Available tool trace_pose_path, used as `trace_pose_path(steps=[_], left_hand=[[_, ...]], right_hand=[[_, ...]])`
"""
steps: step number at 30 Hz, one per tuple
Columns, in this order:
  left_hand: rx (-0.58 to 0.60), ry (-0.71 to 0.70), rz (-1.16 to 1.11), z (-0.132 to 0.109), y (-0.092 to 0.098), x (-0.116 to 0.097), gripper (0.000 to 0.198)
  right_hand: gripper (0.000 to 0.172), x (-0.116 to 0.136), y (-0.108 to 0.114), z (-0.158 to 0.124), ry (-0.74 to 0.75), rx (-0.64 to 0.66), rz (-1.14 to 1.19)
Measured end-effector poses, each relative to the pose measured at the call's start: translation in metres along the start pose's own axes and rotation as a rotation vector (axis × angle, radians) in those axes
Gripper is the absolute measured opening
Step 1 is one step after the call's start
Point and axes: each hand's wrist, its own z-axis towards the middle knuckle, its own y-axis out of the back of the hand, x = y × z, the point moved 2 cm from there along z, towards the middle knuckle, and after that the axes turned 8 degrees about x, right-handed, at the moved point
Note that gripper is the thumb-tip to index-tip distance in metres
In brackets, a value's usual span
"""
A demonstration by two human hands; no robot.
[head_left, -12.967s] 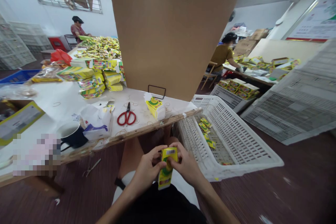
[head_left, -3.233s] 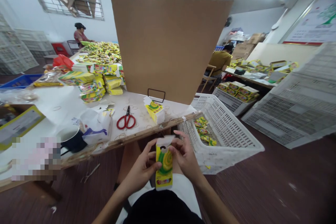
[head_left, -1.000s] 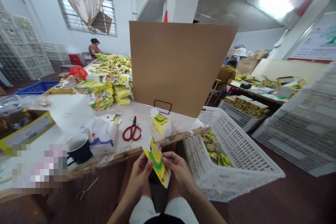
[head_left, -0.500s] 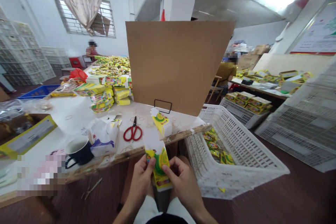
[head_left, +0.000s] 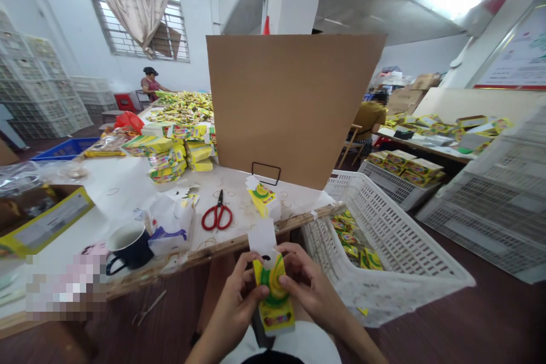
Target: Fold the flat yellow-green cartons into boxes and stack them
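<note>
A small yellow and green printed carton [head_left: 275, 296] is held upright over my lap, between both hands. My left hand [head_left: 244, 290] grips its left edge, thumb on the front face. On the opposite edge, my right hand [head_left: 303, 281] has its thumb pressed to the front and its fingers near the top. A white flap [head_left: 262, 236] stands up from the carton's top, with a dark opening below it. Beyond my hands, a stack of similar flat cartons [head_left: 263, 199] lies at the table edge, with red-handled scissors [head_left: 216, 216] to its left.
A white plastic crate [head_left: 409, 261] with yellow packets stands to the right. A large cardboard sheet [head_left: 294, 108] rises behind the table. A dark mug [head_left: 130, 245], a tissue pack [head_left: 170, 224] and stacked cartons [head_left: 166, 159] are on the left. Two people sit farther back.
The carton has shifted down and to the right in my hands. Its white top flap now stands up more visibly, and my fingers have moved up near the opening.
</note>
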Motion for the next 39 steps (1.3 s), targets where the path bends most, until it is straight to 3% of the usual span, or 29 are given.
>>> trace_pose_path(steps=[3, 6, 9, 11, 15, 17, 21, 24, 31, 36, 39], left_hand=[[0.048, 0.043, -0.006, -0.003, -0.004, 0.0, 0.033], [0.082, 0.071, -0.009, -0.004, -0.009, -0.002, 0.037], [0.067, 0.057, -0.012, -0.003, -0.009, -0.006, 0.064], [0.069, 0.06, 0.003, -0.002, -0.008, -0.006, 0.071], [0.067, 0.057, 0.041, -0.001, -0.005, -0.004, 0.047], [0.03, 0.048, 0.064, 0.0, -0.003, -0.002, 0.042], [-0.014, 0.065, 0.135, 0.001, -0.002, 0.003, 0.044], [0.012, 0.064, 0.174, 0.002, -0.005, 0.005, 0.044], [0.01, 0.051, 0.133, 0.003, -0.01, 0.001, 0.045], [-0.024, 0.067, 0.188, 0.004, -0.009, 0.003, 0.047], [-0.04, 0.075, 0.116, 0.004, -0.005, 0.001, 0.048]], right_hand=[[0.017, 0.007, 0.004, 0.0, 0.001, 0.144, -0.062], [0.026, 0.006, 0.006, -0.001, 0.038, 0.093, -0.137], [0.021, -0.002, 0.003, -0.003, 0.052, -0.015, -0.085], [0.032, -0.008, 0.002, -0.005, 0.035, -0.076, -0.001], [0.031, -0.01, 0.007, -0.006, 0.097, -0.065, -0.093], [0.039, -0.006, 0.011, -0.006, 0.149, -0.057, -0.161], [0.039, -0.006, 0.011, -0.007, -0.049, 0.025, -0.165], [0.033, -0.008, 0.005, -0.007, -0.188, 0.015, -0.186], [0.034, -0.012, -0.005, -0.004, -0.239, 0.0, -0.28], [0.029, -0.015, -0.009, -0.001, -0.276, -0.132, -0.468], [0.035, -0.014, -0.006, 0.0, -0.225, -0.059, -0.415]])
